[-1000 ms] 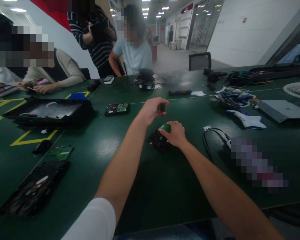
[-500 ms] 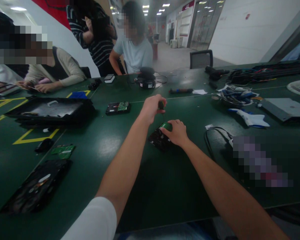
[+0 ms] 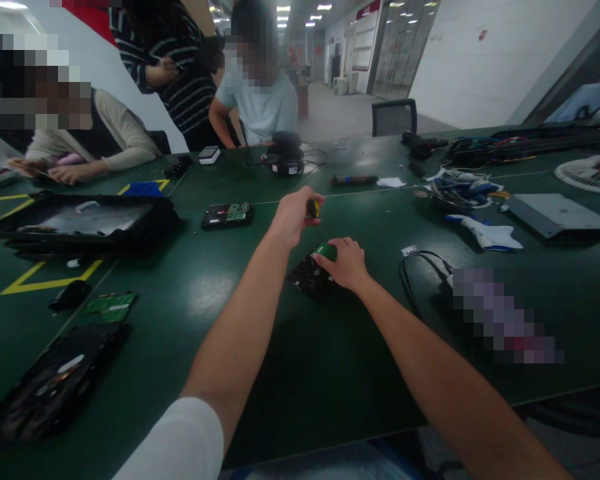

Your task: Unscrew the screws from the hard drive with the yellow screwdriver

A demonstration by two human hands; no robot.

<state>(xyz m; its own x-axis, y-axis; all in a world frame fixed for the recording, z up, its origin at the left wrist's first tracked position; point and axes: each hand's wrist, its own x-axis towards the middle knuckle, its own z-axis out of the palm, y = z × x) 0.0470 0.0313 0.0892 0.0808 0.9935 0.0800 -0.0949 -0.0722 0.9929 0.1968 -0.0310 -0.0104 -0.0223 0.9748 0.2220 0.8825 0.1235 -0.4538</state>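
A hard drive (image 3: 307, 277) with a green circuit board (image 3: 325, 251) at its upper side lies on the table in front of me. My right hand (image 3: 349, 262) is closed around its right side, the thumb lying across it by the board. Above the drive, my left hand (image 3: 293, 217) is closed on a screwdriver (image 3: 313, 209) with a dark and yellow handle. The shaft points down at the drive; its tip is too small to make out.
On the left are another drive (image 3: 55, 380), a loose circuit board (image 3: 113, 305) and a black tray (image 3: 165, 217). A further drive (image 3: 227, 215) lies ahead. To the right are a cable (image 3: 405, 283), a glove (image 3: 490, 233) and a metal box (image 3: 563, 213). People sit and stand across the table.
The view has turned slightly right, so everything sits further left. The screwdriver handle now shows yellow where it looked dark. Both hands keep their grips. The standing person's hand has come down.
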